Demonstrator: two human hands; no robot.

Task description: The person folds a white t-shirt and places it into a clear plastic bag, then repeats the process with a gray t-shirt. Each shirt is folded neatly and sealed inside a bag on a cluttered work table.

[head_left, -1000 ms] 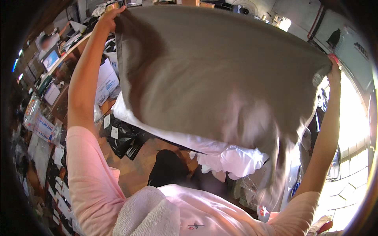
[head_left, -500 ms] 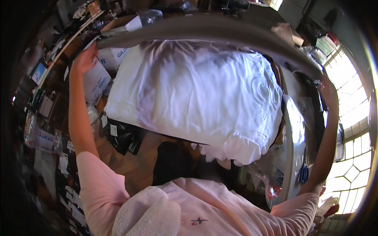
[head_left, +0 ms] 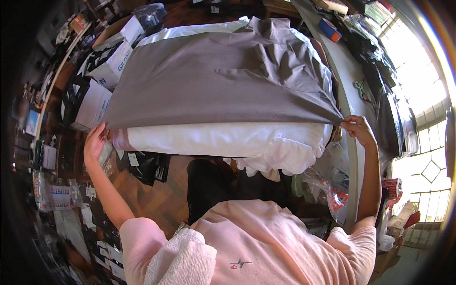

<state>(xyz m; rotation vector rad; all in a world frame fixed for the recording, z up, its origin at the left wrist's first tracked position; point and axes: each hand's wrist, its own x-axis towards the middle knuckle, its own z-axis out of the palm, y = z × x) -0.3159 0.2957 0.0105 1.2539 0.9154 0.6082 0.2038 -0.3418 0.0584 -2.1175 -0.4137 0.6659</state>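
Note:
A grey shirt [head_left: 190, 85] lies spread over a stack of white shirts [head_left: 213, 140], its near edge pulled straight between my hands. My left hand [head_left: 96, 140] pinches the near left corner of the grey cloth. At the opposite end, my right hand [head_left: 358, 129] grips the near right corner between thumb and fingers. Creases and bunched folds gather in the grey cloth at the far right. Below its near edge, a strip of white fabric shows, with ruffled white cloth hanging down at the right.
White cardboard boxes [head_left: 95, 105] stand left of the stack, with black plastic bags [head_left: 147, 166] on the wooden floor. A pale table [head_left: 349, 85] runs along the right, bearing green-handled scissors [head_left: 360, 89], a blue-and-orange box [head_left: 329, 30] and dark bags. A tape roll [head_left: 392, 187] sits near my right elbow.
Both hands have come down and toward me with the grey shirt. It was raised and blurred over the far side of the stack; now it rests across the white shirts.

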